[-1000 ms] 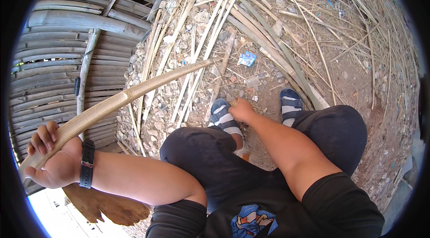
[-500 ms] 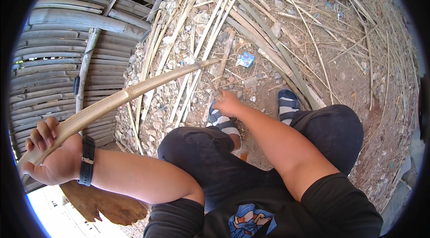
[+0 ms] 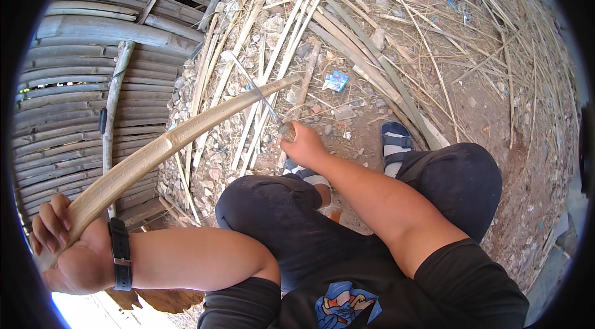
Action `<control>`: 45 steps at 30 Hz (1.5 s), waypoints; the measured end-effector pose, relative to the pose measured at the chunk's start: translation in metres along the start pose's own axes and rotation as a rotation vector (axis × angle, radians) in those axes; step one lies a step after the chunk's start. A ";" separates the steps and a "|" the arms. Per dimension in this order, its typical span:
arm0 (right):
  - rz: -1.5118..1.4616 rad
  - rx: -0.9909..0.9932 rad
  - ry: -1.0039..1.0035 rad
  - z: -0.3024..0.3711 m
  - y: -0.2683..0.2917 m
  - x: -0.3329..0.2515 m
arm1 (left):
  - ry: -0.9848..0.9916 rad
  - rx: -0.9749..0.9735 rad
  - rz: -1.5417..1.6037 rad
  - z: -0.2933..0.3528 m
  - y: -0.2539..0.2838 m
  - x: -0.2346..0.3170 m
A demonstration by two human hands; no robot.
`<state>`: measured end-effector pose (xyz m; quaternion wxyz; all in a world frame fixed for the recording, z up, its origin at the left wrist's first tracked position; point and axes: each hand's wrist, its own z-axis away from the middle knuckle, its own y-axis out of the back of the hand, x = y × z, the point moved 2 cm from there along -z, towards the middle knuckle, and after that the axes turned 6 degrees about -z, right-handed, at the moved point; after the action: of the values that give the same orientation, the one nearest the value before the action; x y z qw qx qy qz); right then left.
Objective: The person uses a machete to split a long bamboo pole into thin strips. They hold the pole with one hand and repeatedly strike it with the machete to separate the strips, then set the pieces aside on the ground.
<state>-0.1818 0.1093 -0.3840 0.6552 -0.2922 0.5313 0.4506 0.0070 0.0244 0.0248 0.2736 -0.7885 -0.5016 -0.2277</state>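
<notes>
My left hand (image 3: 77, 248) is at the lower left, its fingers wrapped round the near end of a long split bamboo piece (image 3: 167, 143). That pale, slightly curved piece slants up to the right and narrows at its far end. In my right hand (image 3: 307, 148), in front of my knees, is the brownish handle of a machete (image 3: 263, 100). Its thin blade, seen almost edge-on, points up and left, crossing the bamboo near the narrow end. Whether the edge touches the bamboo, I cannot tell.
A slatted bamboo wall (image 3: 68, 100) with an upright pole (image 3: 116, 100) stands on the left. Cut bamboo strips (image 3: 291, 38) and stones litter the ground ahead. Near my sandalled feet (image 3: 395, 146) lies a small blue packet (image 3: 336, 80). Dry stalks (image 3: 496, 44) spread at the right.
The machete blade has swung up and left, now showing its length across the bamboo. My right hand has shifted slightly left; my left hand has lowered with the bamboo's near end.
</notes>
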 end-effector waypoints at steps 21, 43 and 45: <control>-0.125 0.291 0.069 -0.007 0.010 -0.017 | 0.103 -0.083 0.049 0.007 -0.013 0.033; 0.003 0.058 0.203 0.003 0.009 -0.021 | 0.106 -0.313 0.337 0.004 -0.015 -0.036; 0.007 0.082 0.117 0.004 0.013 0.006 | 0.115 -0.296 0.382 0.003 -0.004 -0.038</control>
<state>-0.1920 0.1200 -0.3870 0.6329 -0.2890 0.5876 0.4131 -0.0113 0.0021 -0.0011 0.2213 -0.8863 -0.2880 -0.2872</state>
